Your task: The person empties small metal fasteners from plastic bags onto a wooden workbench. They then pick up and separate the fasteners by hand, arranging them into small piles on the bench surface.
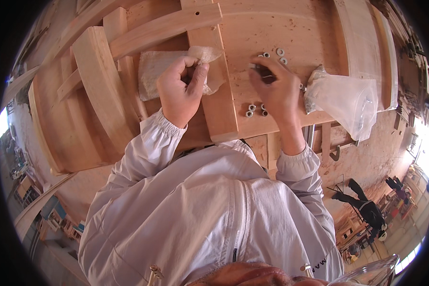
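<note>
My left hand (181, 91) pinches the gathered neck of a thin clear plastic bag (205, 53) over a wooden rail. Beneath that hand lies a sheet of translucent bubble wrap or foam (152, 73). My right hand (277, 87), blurred, is curled above the wooden panel (236, 35). Something small and pale shows at its fingertips, but blur hides whether it is gripped. Just beyond the fingers are metal washers (280, 52) and a hex nut (266, 55). Several more hex nuts (251, 107) sit below the hand, partly covered by it.
A zip plastic bag (346, 93) with small hardware at one end hangs over the panel's near edge. Curved wooden slats (100, 75) and a crossing rail (164, 30) stand at left. A metal clamp (335, 153) shows below the panel. Another person (366, 207) is farther off at right.
</note>
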`<state>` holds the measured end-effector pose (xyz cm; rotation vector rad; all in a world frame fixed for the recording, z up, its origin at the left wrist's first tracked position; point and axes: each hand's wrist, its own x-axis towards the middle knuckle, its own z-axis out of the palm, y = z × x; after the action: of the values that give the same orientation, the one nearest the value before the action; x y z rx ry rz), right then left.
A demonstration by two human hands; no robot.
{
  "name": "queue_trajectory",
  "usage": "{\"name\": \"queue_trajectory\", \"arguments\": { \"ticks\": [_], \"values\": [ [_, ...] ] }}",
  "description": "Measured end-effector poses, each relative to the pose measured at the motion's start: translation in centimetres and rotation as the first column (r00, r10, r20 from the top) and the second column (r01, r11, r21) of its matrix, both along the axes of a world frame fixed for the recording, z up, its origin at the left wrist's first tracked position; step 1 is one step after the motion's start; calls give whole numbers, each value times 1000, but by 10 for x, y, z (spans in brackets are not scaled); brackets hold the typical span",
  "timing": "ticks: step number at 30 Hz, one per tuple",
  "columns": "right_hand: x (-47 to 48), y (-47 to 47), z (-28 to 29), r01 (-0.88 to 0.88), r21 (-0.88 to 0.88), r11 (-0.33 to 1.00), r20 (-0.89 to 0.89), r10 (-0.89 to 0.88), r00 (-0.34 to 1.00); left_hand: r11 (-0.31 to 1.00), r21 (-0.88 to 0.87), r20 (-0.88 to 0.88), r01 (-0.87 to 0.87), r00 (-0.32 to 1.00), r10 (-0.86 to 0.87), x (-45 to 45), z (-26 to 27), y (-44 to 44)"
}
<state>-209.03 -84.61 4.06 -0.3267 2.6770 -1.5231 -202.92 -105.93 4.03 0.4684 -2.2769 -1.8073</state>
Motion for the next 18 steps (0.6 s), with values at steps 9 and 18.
{"name": "queue_trajectory", "arguments": {
  "ticks": [9, 18],
  "values": [
    [8, -25, -3, -106, -181, 978, 32, 113, 993, 990, -119, -120, -71, 991, 57, 2, 0, -7],
    [-56, 31, -62, -114, 447, 887, -173, 211, 962, 1000, 5, -66, 5, 998, -5, -1, -2, 0]
  ]
}}
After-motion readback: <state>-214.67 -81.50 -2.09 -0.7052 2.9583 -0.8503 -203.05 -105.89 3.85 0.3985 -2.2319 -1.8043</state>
